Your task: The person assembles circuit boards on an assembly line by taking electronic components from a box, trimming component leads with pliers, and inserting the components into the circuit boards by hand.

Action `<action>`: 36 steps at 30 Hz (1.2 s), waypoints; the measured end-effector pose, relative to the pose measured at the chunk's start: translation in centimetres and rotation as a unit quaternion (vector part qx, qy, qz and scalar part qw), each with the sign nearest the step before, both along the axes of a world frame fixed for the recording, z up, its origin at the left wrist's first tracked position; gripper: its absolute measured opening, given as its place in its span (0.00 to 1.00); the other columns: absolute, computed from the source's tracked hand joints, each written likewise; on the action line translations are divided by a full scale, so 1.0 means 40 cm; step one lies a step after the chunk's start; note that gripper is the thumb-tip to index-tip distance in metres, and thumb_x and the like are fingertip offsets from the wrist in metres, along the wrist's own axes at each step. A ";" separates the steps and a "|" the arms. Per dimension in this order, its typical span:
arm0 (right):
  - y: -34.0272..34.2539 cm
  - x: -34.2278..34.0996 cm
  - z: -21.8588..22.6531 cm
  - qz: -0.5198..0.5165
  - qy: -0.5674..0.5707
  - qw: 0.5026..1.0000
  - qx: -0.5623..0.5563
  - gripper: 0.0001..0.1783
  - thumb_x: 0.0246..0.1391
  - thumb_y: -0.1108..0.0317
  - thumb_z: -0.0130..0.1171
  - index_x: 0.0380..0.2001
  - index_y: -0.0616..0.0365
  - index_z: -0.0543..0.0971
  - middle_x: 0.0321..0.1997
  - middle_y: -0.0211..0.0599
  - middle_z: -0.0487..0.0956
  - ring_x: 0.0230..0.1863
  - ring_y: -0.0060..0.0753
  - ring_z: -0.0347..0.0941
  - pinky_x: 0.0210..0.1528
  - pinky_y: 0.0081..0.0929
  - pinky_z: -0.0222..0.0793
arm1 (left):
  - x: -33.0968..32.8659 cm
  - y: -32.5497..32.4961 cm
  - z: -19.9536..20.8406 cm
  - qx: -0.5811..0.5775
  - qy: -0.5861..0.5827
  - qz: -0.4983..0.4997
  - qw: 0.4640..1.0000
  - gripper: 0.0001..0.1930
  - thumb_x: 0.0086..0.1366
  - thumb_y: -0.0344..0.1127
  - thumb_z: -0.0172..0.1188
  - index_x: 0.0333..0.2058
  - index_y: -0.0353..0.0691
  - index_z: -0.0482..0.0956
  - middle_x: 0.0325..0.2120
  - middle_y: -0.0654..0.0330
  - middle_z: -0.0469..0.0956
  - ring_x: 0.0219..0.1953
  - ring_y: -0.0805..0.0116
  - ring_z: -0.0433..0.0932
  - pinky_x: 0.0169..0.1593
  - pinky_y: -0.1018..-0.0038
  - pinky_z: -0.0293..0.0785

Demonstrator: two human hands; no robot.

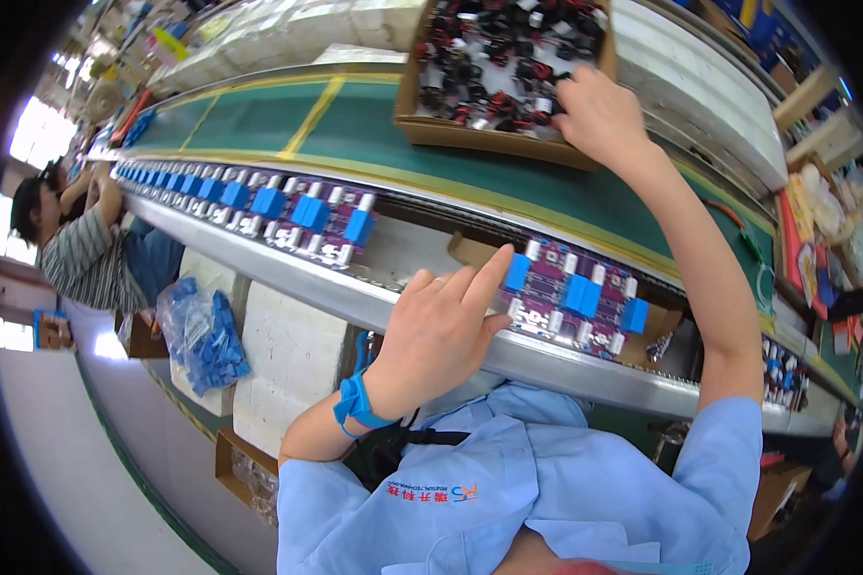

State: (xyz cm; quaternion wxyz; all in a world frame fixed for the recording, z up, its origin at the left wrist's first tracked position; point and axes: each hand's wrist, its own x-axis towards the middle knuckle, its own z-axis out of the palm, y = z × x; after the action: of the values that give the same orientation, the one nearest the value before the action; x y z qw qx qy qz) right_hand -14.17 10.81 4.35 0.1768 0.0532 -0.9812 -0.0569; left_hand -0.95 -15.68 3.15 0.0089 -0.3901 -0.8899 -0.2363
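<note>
My left hand (443, 326) is over the silver rail, its fingers stretched out and apart. Its index fingertip is at the left edge of a purple circuit board (556, 292) with blue blocks and white connectors; whether it touches the board I cannot tell. My right hand (599, 115) reaches over the near right side of a cardboard box (499, 139). Inside the box lie many small black parts with red and black wires and white plugs (508, 62). The right fingers curl down among these parts, and what lies between the fingertips is hidden.
A row of similar boards (268, 206) runs along the line to the left. Behind it lies a green belt (364, 120) with yellow tape. A plastic bag of blue parts (201, 335) rests at lower left. Another person (96, 240) sits at the far left.
</note>
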 end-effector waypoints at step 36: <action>0.091 0.566 0.075 0.107 -0.075 0.920 -0.369 0.14 0.45 0.81 0.59 0.38 0.66 0.75 0.38 0.44 0.72 0.37 0.44 0.71 0.39 0.30 0.68 | -0.075 0.331 0.016 0.278 -0.548 -0.249 0.749 0.11 0.56 0.31 0.62 0.35 0.30 0.79 0.26 0.57 0.82 0.28 0.70 0.81 0.30 0.76 0.74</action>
State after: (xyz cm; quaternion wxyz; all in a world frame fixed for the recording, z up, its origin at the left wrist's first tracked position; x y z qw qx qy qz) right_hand 8.46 14.46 7.35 0.1145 0.0925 -0.9314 0.3328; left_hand -3.94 -2.45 3.78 -0.4310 -0.3816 -0.5089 -0.6400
